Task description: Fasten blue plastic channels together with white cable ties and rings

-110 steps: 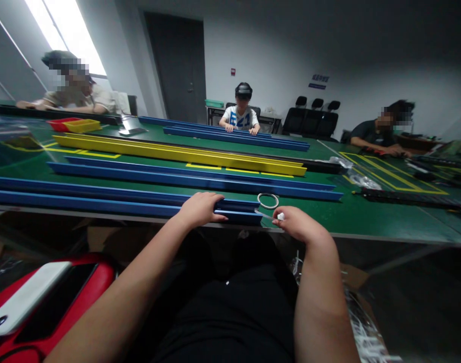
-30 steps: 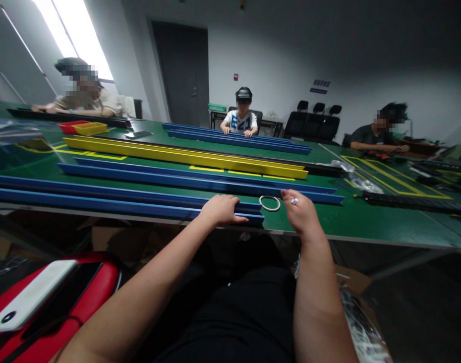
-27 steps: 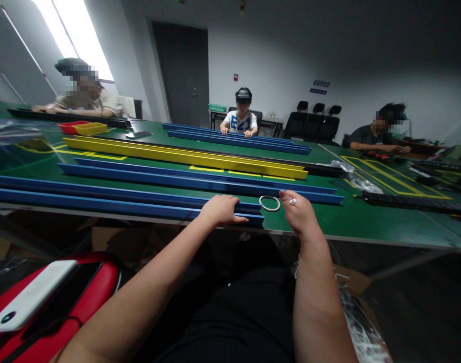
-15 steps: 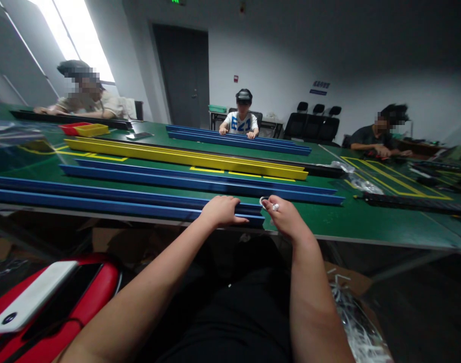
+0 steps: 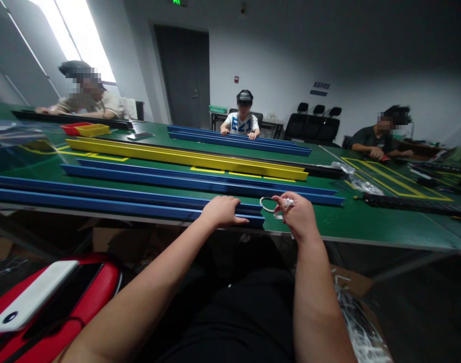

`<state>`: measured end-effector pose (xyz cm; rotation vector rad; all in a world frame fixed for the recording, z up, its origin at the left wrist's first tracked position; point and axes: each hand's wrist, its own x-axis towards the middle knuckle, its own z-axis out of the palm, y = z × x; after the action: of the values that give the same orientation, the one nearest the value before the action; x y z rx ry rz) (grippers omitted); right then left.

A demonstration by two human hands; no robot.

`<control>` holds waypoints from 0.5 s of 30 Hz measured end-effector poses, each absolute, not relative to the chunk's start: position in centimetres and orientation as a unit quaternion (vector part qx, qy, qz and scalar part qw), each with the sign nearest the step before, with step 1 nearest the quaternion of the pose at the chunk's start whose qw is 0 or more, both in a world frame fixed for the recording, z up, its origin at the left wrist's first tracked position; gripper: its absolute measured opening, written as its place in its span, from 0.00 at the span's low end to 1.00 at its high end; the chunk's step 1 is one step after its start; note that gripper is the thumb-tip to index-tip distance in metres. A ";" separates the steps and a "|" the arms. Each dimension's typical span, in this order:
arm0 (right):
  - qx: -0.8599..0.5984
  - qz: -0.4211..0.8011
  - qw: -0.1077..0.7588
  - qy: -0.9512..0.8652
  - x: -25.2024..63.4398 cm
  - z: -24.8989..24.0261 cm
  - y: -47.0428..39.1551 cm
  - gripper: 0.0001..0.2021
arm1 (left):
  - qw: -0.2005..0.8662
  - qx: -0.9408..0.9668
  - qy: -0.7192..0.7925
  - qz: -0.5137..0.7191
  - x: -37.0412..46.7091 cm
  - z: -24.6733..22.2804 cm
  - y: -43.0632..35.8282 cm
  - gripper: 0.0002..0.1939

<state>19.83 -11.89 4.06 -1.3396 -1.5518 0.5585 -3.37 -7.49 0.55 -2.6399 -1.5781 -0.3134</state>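
Observation:
A long blue channel rail [image 5: 139,202] lies along the table's near edge. My left hand [image 5: 221,210] is laid over it near its right end, fingers over the far side and thumb towards me, gripping it. Just past that end, my right hand [image 5: 296,209] is closed in a pinch on a thin white strip [image 5: 267,205]. The strip curls in a loop to the left of my fingers, and a crumpled part of it shows between them. Whether the strip still joins the rail, I cannot make out.
More blue rails [image 5: 200,181] and a yellow rail [image 5: 185,157] lie beyond, across the green table [image 5: 366,222]. Red and yellow trays [image 5: 90,130] stand at the left. Three people sit around the table. A red stool [image 5: 98,287] holding a white power bank-like device [image 5: 34,297] is at lower left.
My right hand has moved a little to the right, away from the rail's end. A longer loop of white strip now shows at its fingers. My left hand has stayed put.

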 end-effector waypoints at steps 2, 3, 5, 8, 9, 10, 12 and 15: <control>-0.557 0.156 0.492 -0.650 20.3 4.3 -11.8 0.21 | 0.022 -0.853 -0.511 -0.102 -3.4 0.6 -7.5 0.38; -0.559 0.125 0.491 -0.657 20.5 4.4 -11.8 0.21 | 0.023 -0.854 -0.510 -0.102 -3.4 0.5 -7.5 0.38; -0.565 0.084 0.475 -0.670 21.0 4.6 -11.7 0.21 | 0.027 -0.855 -0.508 -0.102 -3.4 0.5 -7.4 0.38; -0.578 0.074 0.446 -0.679 21.7 4.6 -11.6 0.23 | 0.034 -0.856 -0.506 -0.101 -3.4 0.3 -7.3 0.38; -0.583 0.077 0.445 -0.675 21.8 4.6 -11.6 0.24 | 0.036 -0.856 -0.506 -0.102 -3.4 0.3 -7.3 0.38; -0.588 0.081 0.451 -0.666 21.9 4.5 -11.5 0.25 | 0.037 -0.856 -0.505 -0.104 -3.4 0.2 -7.3 0.38; -0.590 0.086 0.476 -0.646 22.2 4.4 -11.5 0.26 | 0.037 -0.856 -0.504 -0.105 -3.4 0.2 -7.3 0.38; -0.578 0.097 0.503 -0.635 22.5 4.2 -11.3 0.27 | 0.036 -0.856 -0.504 -0.105 -3.5 0.1 -7.2 0.38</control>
<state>22.54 -11.34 4.22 -1.3973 -1.5338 0.2336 -3.47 -7.23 0.15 -2.6304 -1.5486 -0.3212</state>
